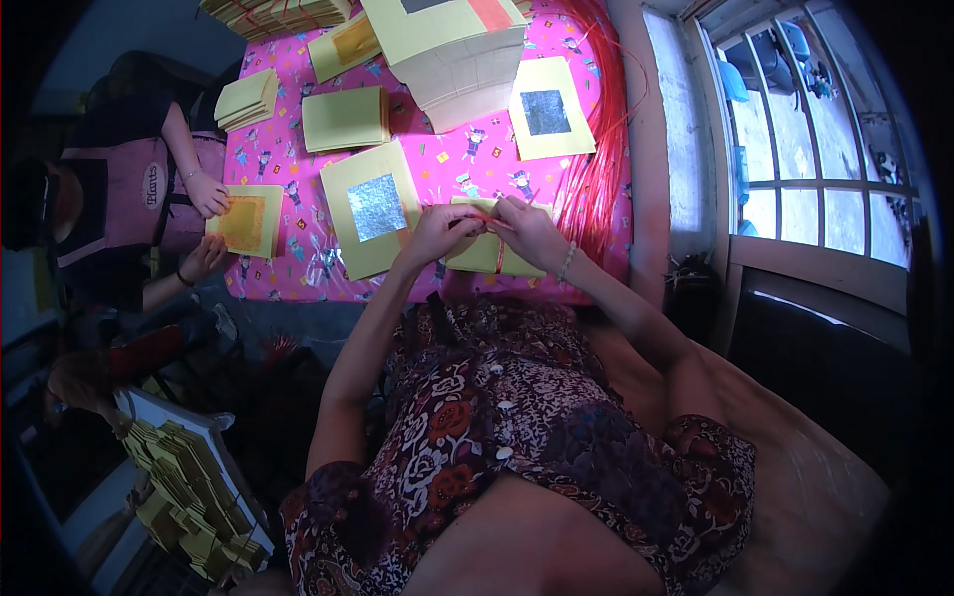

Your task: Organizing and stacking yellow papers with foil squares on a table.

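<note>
Close together over the table's near edge, my left hand [445, 230] and my right hand [527, 235] pinch a thin red string between their fingertips. Beneath them lies a yellow paper bundle [472, 258], partly hidden by my hands, with red string running down across it. To the left of my left hand is a stack of yellow paper sheets [350, 248] with a silver foil square on top. Past my right hand, a long bundle of loose red strings [594, 179] hangs along the table's right side.
A pink patterned cloth [298, 283] covers the table. Toward the back rises a tall yellow paper stack [462, 79], near smaller yellow stacks [346, 119]. At left, a co-worker's hands [207, 199] touch a gold-faced yellow sheet [260, 223]. More yellow bundles [189, 477] lie lower left.
</note>
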### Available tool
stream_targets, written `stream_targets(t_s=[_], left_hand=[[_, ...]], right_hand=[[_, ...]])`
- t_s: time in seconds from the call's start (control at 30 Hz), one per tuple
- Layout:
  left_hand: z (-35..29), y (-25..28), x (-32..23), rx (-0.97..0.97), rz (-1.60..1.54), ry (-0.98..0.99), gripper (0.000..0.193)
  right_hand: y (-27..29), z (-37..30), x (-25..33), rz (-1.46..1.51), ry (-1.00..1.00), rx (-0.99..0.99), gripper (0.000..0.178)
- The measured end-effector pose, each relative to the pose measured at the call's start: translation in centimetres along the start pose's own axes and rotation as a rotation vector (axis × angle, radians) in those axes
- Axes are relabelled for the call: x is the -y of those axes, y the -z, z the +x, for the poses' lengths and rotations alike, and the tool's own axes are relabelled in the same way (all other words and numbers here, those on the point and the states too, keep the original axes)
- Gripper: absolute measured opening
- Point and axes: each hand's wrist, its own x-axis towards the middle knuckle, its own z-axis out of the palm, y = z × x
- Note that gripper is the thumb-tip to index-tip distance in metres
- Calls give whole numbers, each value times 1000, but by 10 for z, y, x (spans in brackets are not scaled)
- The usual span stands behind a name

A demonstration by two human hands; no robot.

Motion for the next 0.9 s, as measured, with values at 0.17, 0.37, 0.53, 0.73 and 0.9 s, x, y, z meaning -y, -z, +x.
stream_targets(t_s=[0.17, 0.37, 0.53, 0.73, 0.9], left_hand=[[-1, 2, 4, 48, -138, 132, 11], [-5, -2, 10, 47, -30, 99, 2], [-18, -30, -13, -256, 335, -76, 12], [-25, -51, -19, -503, 629, -313, 18], [-27, -51, -5, -593, 663, -313, 21]], right_hand=[[-17, -26, 7, 33, -82, -44, 15], [-15, -19, 21, -33, -147, -113, 14], [-22, -13, 16, -60, -217, -140, 11], [-14, -19, 14, -36, -284, -79, 13], [11, 12, 6, -58, -253, 100, 20]])
